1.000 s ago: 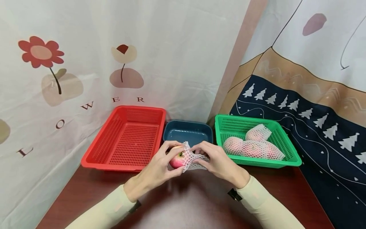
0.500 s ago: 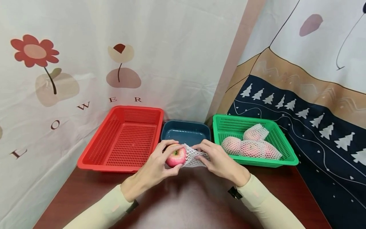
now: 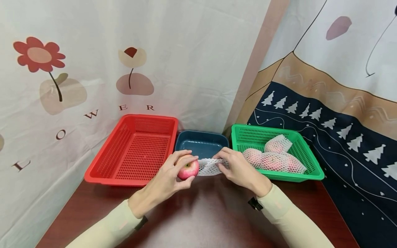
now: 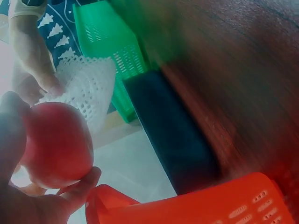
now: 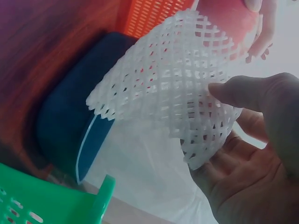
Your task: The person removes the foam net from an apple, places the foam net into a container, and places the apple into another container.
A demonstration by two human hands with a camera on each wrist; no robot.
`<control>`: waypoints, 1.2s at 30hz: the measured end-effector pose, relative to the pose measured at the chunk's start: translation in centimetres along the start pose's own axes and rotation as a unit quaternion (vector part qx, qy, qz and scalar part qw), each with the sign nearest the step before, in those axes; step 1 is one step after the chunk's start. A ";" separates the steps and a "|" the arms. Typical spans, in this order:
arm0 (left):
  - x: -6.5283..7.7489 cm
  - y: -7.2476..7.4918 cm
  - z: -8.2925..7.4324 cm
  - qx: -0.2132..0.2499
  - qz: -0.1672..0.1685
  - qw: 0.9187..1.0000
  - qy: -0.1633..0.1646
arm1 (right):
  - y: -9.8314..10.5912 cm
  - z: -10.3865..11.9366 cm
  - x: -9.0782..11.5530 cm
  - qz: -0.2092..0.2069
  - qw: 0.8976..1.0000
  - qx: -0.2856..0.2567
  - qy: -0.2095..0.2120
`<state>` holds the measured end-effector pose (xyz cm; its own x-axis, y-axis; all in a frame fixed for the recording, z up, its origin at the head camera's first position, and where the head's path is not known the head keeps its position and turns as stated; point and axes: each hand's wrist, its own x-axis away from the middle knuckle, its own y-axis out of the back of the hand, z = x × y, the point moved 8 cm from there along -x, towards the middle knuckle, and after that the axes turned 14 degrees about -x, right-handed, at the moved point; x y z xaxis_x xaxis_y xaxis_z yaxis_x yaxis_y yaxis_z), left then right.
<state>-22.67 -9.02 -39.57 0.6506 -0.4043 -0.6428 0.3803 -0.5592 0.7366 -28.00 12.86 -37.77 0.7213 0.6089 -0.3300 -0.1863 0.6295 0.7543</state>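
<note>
The left hand (image 3: 165, 177) grips a red apple (image 3: 190, 170) above the table (image 3: 204, 217), toward its far edge. The right hand (image 3: 241, 171) pinches a white foam net (image 3: 207, 168) beside the apple, before the blue basin (image 3: 203, 144)

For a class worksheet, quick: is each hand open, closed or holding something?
Left hand: holding a red apple.
Right hand: pinching a white foam fruit net.

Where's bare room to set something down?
Bare: table between left sleeve and right sleeve; floor of the red basket; visible floor of the blue tray, between red basket and green basket. Crowded: green basket's near side, with netted apples; just before the blue tray, where left hand grips an apple and right hand pinches foam net.
</note>
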 end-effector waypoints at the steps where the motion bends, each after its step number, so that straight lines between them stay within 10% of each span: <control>1: 0.0 0.0 -0.1 -0.002 -0.004 1.000 -0.005 | 0.1 -0.1 -0.1 0.001 1.000 -0.001 -0.005; 36: -0.1 0.0 0.0 -0.069 0.032 0.995 -0.067 | 1.5 -2.8 -8.2 0.012 0.991 0.076 -0.112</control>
<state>-22.70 -9.03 -39.52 0.5870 -0.5336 -0.6089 0.4334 -0.4281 0.7930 -36.07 10.17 -35.49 0.8513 0.4892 -0.1895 -0.1151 0.5267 0.8422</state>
